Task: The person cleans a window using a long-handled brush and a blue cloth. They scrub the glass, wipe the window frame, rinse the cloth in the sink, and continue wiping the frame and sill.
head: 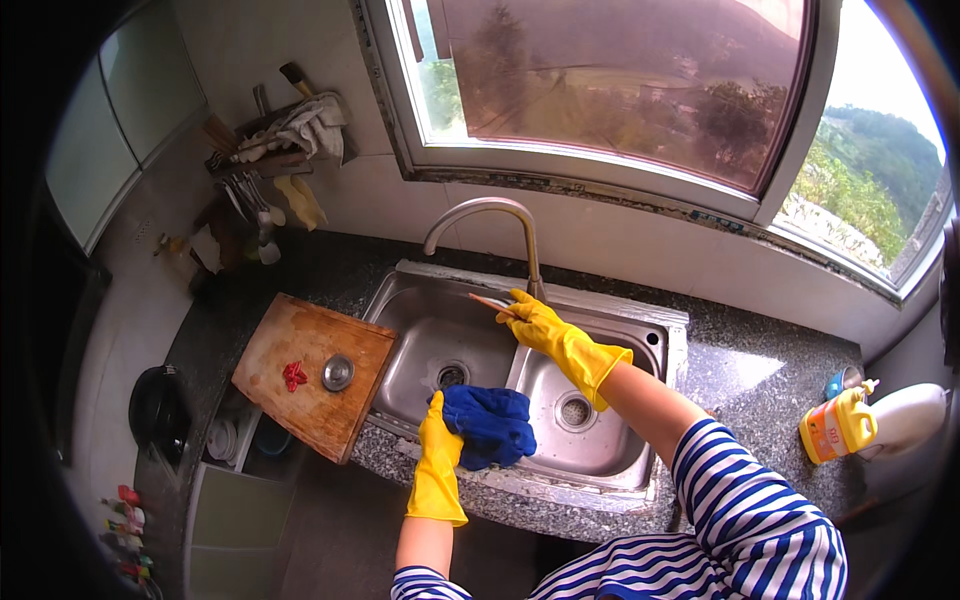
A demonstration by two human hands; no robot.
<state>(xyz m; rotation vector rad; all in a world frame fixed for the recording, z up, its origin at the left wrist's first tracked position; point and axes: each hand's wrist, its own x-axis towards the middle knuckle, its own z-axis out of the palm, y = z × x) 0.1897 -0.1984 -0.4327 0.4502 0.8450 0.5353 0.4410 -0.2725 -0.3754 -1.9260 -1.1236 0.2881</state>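
Observation:
My left hand (436, 457), in a yellow rubber glove, grips a dark blue cloth (491, 427) over the front rim of the steel double-bowl sink (465, 330). The cloth hangs in folds near the divider. My right hand (547, 330), gloved alike, reaches over the sink just in front of the curved faucet (534, 255). Between its fingers is a thin reddish-brown stick-like thing (489, 302) pointing left; whether it is one piece or a pair of chopsticks cannot be made out.
Left of the sink lies a wooden cutting board (300, 337) with cut red pepper (295, 376) and a small metal bowl (338, 373). A yellow detergent jug (836, 426) stands on the right of the granite counter (750, 420). Utensils hang from a wall rack (277, 150).

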